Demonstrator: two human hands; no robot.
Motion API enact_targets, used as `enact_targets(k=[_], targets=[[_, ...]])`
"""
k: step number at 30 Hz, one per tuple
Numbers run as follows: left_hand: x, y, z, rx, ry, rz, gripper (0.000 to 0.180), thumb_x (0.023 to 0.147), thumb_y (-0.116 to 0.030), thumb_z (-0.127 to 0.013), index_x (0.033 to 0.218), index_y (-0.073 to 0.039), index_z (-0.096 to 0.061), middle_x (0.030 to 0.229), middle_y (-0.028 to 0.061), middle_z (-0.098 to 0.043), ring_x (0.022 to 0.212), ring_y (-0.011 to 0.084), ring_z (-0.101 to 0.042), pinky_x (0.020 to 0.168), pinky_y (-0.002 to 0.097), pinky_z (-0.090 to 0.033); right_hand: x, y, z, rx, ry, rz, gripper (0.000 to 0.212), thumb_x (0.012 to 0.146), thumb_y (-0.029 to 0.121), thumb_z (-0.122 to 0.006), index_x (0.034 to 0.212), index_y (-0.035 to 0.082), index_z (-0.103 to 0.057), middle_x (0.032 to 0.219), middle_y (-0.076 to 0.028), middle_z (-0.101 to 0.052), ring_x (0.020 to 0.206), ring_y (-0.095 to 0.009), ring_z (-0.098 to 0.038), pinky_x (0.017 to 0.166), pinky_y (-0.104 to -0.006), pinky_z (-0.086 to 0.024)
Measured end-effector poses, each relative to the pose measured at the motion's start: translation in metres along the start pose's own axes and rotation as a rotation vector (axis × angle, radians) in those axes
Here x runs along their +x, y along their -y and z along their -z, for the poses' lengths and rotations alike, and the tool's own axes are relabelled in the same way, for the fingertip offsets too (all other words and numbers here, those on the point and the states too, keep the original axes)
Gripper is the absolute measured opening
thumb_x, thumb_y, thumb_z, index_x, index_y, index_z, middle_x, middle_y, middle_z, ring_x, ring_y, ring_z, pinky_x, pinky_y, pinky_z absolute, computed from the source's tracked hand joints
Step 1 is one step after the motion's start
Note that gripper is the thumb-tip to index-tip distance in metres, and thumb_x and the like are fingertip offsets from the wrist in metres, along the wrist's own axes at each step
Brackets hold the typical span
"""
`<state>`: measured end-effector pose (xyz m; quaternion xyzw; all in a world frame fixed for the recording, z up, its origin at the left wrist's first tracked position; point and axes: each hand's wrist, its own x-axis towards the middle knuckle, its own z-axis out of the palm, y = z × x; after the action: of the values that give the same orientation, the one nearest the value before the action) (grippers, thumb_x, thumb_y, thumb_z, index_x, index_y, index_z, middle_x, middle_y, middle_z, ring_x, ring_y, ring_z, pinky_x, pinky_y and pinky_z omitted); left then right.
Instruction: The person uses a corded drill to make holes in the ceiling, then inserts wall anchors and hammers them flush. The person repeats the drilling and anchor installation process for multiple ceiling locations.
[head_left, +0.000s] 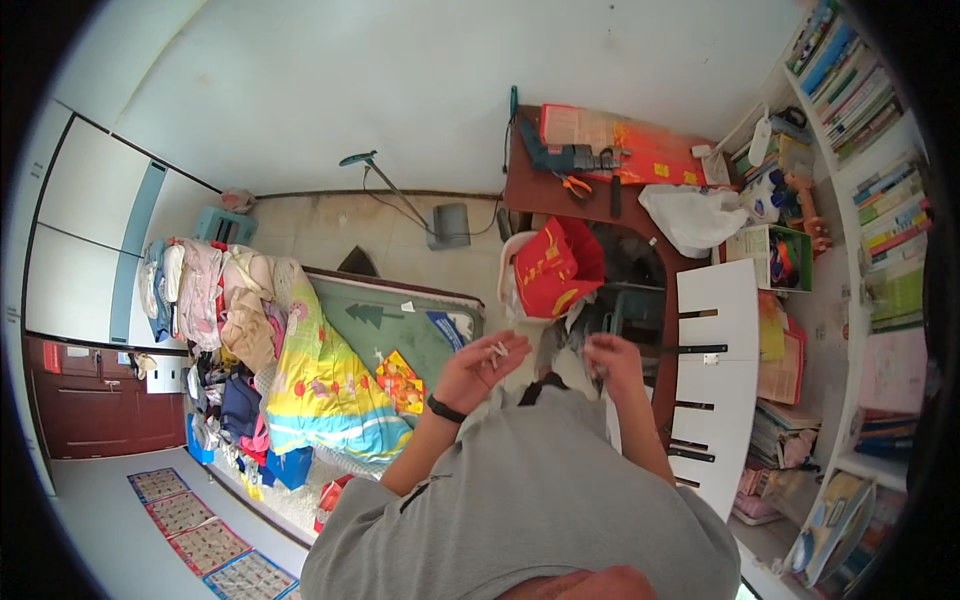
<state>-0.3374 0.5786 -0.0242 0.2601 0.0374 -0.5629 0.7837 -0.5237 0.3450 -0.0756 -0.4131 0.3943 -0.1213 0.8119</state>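
My left hand (482, 372) is palm up in front of my body, a black band on its wrist. Several small white pieces (496, 352), too small to name for sure, rest on its palm near the fingers. To its right, my right hand (613, 362) is raised with the fingers curled together. Anything those fingers hold is hidden. Just beyond the hands stands a bin with a red bag (556, 268) in it. Right of my right hand is a white panel (722, 372) with several black strips along its near-hand side.
A brown desk (530, 195) carries a power drill (560, 157), orange-handled pliers (577, 187) and a white plastic bag (692, 217). To the left is a bed with a green mattress (385, 318), a yellow quilt (325, 385) and piled clothes. A dustpan (448, 226) stands by the wall; a bookshelf (850, 300) lines the right.
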Motion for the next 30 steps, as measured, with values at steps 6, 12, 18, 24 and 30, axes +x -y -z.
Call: enact_targets(k=[6, 12, 18, 24, 30], targets=[[0.048, -0.027, -0.039, -0.024, -0.125, -0.084, 0.047, 0.1, -0.008, -0.048, 0.141, 0.013, -0.045, 0.148, 0.0338, -0.047, 0.14, 0.0439, -0.048, 0.118, 0.0463, -0.043, 0.071, 0.095, -0.029, 0.312, 0.299, -0.071, 0.016, 0.097, 0.008, -0.067, 0.109, -0.002, -0.069, 0.096, -0.011, -0.071, 0.071, -0.014, -0.063, 0.058, -0.0275, -0.048], [0.102, -0.044, -0.075, -0.004, -0.083, 0.002, 0.051, 0.102, -0.012, -0.048, 0.144, 0.015, -0.041, 0.148, 0.0339, -0.047, 0.141, 0.045, -0.046, 0.119, 0.0484, -0.041, 0.084, 0.138, -0.03, 0.479, 0.312, -0.084, 0.015, 0.097, 0.009, -0.068, 0.108, 0.0, -0.072, 0.098, -0.012, -0.074, 0.069, -0.014, -0.066, 0.053, -0.0275, -0.047], [0.15, -0.058, -0.106, 0.021, -0.005, 0.117, 0.048, 0.104, -0.014, -0.046, 0.143, 0.014, -0.043, 0.15, 0.0342, -0.045, 0.141, 0.0456, -0.044, 0.12, 0.048, -0.041, 0.089, 0.153, -0.024, 0.541, 0.237, -0.055, 0.015, 0.097, 0.009, -0.068, 0.108, 0.0, -0.073, 0.099, -0.013, -0.074, 0.068, -0.014, -0.066, 0.053, -0.0267, -0.047], [0.19, -0.075, -0.121, 0.065, 0.079, 0.247, 0.048, 0.104, -0.014, -0.045, 0.143, 0.014, -0.042, 0.151, 0.0345, -0.043, 0.143, 0.0458, -0.043, 0.12, 0.048, -0.04, 0.088, 0.157, -0.022, 0.547, 0.163, 0.049, 0.016, 0.097, 0.009, -0.068, 0.108, -0.001, -0.073, 0.1, -0.013, -0.074, 0.068, -0.013, -0.064, 0.054, -0.0261, -0.046], [0.229, -0.099, -0.128, 0.085, 0.142, 0.426, 0.052, 0.106, -0.018, -0.044, 0.145, 0.016, -0.039, 0.151, 0.0344, -0.042, 0.144, 0.0451, -0.041, 0.122, 0.0496, -0.036, 0.099, 0.144, -0.033, 0.631, 0.101, 0.117, 0.018, 0.097, 0.011, -0.068, 0.107, -0.003, -0.072, 0.099, -0.012, -0.073, 0.069, -0.014, -0.063, 0.057, -0.0273, -0.046]])
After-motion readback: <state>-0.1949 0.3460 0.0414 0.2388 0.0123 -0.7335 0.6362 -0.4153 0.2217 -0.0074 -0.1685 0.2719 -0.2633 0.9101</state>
